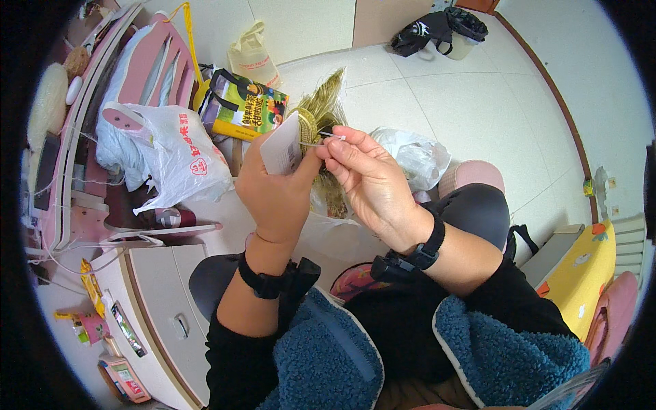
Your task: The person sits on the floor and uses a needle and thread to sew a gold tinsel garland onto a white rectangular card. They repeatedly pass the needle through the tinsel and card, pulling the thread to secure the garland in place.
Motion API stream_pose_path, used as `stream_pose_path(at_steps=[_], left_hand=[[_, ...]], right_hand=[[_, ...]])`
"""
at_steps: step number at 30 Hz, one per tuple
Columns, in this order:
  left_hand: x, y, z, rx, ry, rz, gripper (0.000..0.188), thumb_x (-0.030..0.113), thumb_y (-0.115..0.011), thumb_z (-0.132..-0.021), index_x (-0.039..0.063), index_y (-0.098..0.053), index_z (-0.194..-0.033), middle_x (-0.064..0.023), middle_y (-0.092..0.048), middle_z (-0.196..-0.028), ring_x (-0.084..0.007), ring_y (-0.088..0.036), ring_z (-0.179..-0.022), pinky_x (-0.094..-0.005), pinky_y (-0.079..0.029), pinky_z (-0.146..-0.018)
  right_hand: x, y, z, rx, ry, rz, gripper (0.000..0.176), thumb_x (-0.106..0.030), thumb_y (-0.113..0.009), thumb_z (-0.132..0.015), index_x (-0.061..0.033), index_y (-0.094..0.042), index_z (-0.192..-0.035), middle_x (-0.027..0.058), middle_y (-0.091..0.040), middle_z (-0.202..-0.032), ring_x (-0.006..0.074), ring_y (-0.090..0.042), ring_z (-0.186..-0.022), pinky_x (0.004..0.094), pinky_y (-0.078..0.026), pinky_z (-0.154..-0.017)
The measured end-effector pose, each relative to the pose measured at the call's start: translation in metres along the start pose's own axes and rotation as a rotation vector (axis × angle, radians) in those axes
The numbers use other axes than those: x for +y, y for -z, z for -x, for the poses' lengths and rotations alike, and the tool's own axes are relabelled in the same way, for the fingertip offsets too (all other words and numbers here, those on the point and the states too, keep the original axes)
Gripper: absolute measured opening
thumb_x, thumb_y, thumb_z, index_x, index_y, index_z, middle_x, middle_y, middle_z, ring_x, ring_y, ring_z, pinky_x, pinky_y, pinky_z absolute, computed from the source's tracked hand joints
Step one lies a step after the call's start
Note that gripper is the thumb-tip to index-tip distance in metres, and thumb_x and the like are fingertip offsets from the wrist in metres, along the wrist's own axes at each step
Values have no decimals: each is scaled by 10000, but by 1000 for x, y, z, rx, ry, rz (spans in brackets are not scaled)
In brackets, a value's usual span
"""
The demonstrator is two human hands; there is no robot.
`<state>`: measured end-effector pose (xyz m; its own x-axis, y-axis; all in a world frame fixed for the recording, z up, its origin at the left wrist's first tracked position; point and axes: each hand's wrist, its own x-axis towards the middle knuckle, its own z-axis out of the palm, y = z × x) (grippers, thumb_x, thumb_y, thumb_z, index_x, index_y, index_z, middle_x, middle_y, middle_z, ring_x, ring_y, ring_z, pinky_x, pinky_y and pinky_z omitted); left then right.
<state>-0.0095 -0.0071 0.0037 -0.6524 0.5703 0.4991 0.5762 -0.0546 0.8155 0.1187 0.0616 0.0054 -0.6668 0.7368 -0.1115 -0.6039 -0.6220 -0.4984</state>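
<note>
My left hand point(277, 187) holds a white card tag point(283, 146) with printing on it, against a bundle of yellow-green braided cord point(306, 127) with long fringe strands point(328, 97). In the fingers of my right hand point(366, 177) is the end of a thin clear plastic tie point(333, 135), which runs towards the cord and the tag. The two hands nearly touch at the fingertips. Below them, more fringe lies in a clear plastic bag point(330, 200), partly hidden by my hands.
A white plastic bag point(179, 154) hangs by the pink shelf at left. Beyond my hands stand a colourful carrier bag point(246, 107) and a cream bag point(253, 56). A clear bag point(412, 154) lies right, near my knee. A white drawer cabinet point(169, 287) is at lower left.
</note>
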Motion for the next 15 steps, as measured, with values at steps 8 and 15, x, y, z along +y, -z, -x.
stream_pose_path(at_steps=[8,15], left_hand=[[2,0,0,-19,13,37,412,119,-896,-735,-5,-711,-1081,-134,-741,-929,-233,-720,-810,-341,-567,-743],[-1,1,-1,-16,-6,-10,413,129,-899,-729,-2,-710,-1072,-134,-746,-934,-235,-726,-814,-347,-571,-747]], right_hand=[[-3,2,1,15,-55,16,198,-30,-644,-1008,-34,-631,-1206,114,-732,-1081,186,-726,-1018,235,-588,-831],[-2,1,2,59,-82,0,204,-35,-643,-1009,-42,-637,-1213,112,-731,-1090,187,-729,-1011,227,-597,-810]])
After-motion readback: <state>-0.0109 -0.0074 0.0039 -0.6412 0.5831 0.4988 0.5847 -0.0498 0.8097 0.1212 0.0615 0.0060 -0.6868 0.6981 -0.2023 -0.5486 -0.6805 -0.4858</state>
